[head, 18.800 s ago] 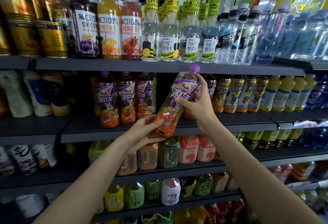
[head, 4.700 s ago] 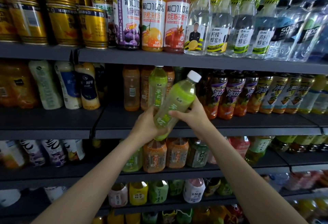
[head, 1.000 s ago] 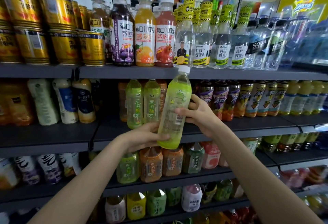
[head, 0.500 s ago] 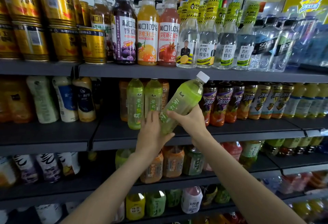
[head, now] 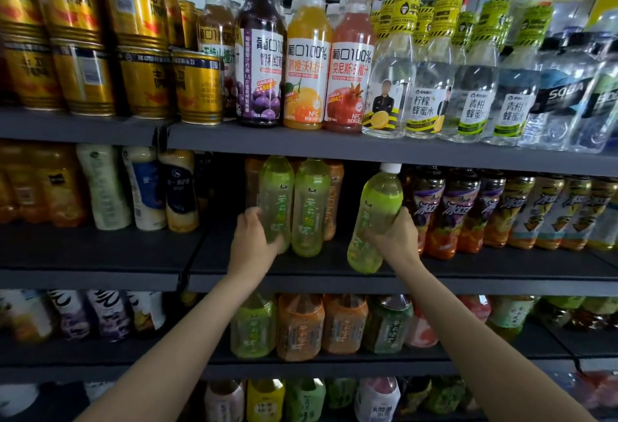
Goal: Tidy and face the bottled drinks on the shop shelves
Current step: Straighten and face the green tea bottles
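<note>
Facing green teas on the middle shelf [head: 334,276]: left hand [head: 252,244] grips the leftmost bottle [head: 276,201], apparently standing; its neighbour [head: 309,207] looks faced. Right hand [head: 394,237] clasps a third bottle [head: 374,221], tilted at the shelf edge, not yet placed. Lower rows too blurred to judge.

A: What's the person wearing on the arms?
B: Nothing. Left hand [head: 251,245] and right hand [head: 394,241] bare, forearms bare to the frame edge.
A: Rings, watch, gloves?
B: None showing. No sleeve cuff in view.
</note>
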Demonstrator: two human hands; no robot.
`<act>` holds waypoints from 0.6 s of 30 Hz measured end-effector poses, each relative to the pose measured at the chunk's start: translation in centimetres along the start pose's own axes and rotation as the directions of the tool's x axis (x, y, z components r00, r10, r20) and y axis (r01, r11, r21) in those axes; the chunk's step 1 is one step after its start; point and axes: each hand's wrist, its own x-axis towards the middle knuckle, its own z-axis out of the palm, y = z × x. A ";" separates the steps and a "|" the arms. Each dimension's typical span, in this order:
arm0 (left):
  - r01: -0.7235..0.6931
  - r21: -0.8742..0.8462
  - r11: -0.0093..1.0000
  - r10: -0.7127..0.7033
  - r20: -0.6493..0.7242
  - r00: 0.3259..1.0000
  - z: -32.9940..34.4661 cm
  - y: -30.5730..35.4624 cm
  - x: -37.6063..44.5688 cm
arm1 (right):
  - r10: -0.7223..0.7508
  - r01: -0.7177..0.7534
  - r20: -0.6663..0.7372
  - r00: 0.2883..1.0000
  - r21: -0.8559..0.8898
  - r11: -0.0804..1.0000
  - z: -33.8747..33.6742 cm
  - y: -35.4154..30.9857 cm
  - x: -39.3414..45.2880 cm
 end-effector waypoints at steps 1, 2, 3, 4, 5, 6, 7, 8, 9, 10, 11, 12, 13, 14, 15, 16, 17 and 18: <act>0.018 -0.013 1.000 -0.018 0.003 1.000 0.2 0.0 0.5 | 0.017 -0.017 0.007 1.000 0.003 1.000 0.3 0.0 0.7; 0.029 -0.018 0.999 -0.029 0.010 1.000 0.4 0.0 0.9 | 0.014 -0.014 0.011 1.000 0.005 1.000 0.6 0.1 1.2; 0.044 -0.009 0.999 -0.044 0.023 0.999 0.7 0.1 1.4 | -0.005 0.005 0.012 1.000 0.008 1.000 0.9 0.2 1.6; 0.059 0.004 0.998 -0.060 0.030 0.998 0.9 0.1 1.8 | -0.028 0.028 0.009 1.000 0.006 1.000 1.3 0.5 1.8; 0.083 0.011 0.997 -0.083 0.034 0.996 1.1 0.0 2.2 | -0.044 0.044 0.007 0.999 -0.006 0.999 1.8 0.9 1.8; 0.107 0.007 0.994 -0.108 0.031 0.994 1.3 -0.1 2.6 | -0.041 0.042 0.009 0.999 -0.030 0.999 2.3 1.5 1.6; 0.134 -0.003 0.991 -0.134 0.041 0.990 1.6 -0.4 3.1 | -0.024 0.024 0.013 1.000 -0.061 0.998 2.9 2.1 1.2; 0.148 -0.011 0.989 -0.147 0.055 0.988 1.8 -0.7 3.4 | -0.005 0.006 0.015 1.000 -0.090 0.996 3.3 2.8 0.9; 0.160 -0.018 0.987 -0.158 0.081 0.984 2.1 -1.2 3.7 | 0.006 -0.005 0.014 1.000 -0.109 0.994 3.8 3.3 0.6; 0.160 -0.019 0.987 -0.157 0.101 0.982 2.4 -1.6 3.9 | 0.010 -0.009 0.011 1.000 -0.118 0.993 4.1 3.7 0.6; 0.164 -0.018 0.986 -0.162 0.109 0.981 2.6 -2.0 4.0 | 0.012 -0.011 0.008 1.000 -0.118 0.993 4.5 3.9 0.9; 0.167 -0.011 0.986 -0.165 0.105 0.981 2.8 -2.4 3.9 | 0.015 -0.014 0.008 1.000 -0.114 0.993 4.7 3.8 1.5; 0.170 -0.004 0.985 -0.169 0.094 0.981 3.0 -2.7 3.9 | 0.023 -0.021 0.011 1.000 -0.107 0.994 5.1 3.7 2.1; 0.160 0.005 0.987 -0.160 0.078 0.984 3.1 -3.1 3.9 | 0.027 -0.026 0.016 0.999 -0.104 0.994 5.5 3.5 2.9; 0.152 0.019 0.988 -0.153 0.073 0.986 3.0 -3.3 4.0 | 0.034 -0.032 0.022 0.999 -0.108 0.994 5.9 3.3 3.8; 0.136 0.041 0.990 -0.138 0.070 0.988 3.0 -3.5 4.1 | 0.047 -0.043 0.023 0.999 -0.121 0.992 6.4 3.1 4.7; 0.129 0.063 0.990 -0.133 0.076 0.988 2.9 -3.7 4.2 | 0.063 -0.059 0.023 0.998 -0.132 0.989 6.9 2.9 5.5; 0.119 0.081 0.990 -0.125 0.077 0.989 2.8 -3.6 4.3 | 0.079 -0.075 0.028 0.996 -0.133 0.988 7.4 2.9 6.3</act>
